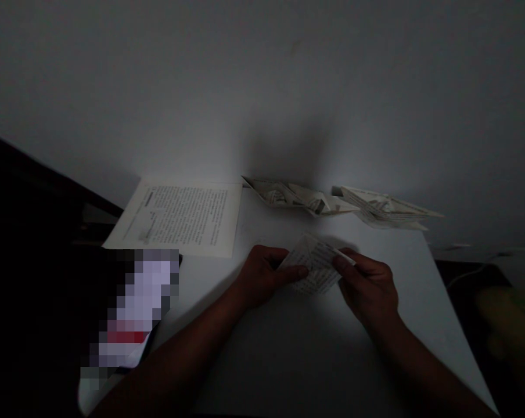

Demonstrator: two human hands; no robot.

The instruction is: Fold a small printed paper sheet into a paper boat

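- Head view: left hand (262,277) and right hand (367,287) both pinch a folded printed paper (315,266) between them, just above the white table (288,348).
- Print on the paper too small to read.
- Printed sheet (182,217) up-left of left hand; text illegible.
- Two folded boats (299,197) (384,209) beyond the hands, by the wall.
- Bare tabletop below the hands; table edge close right of right hand.
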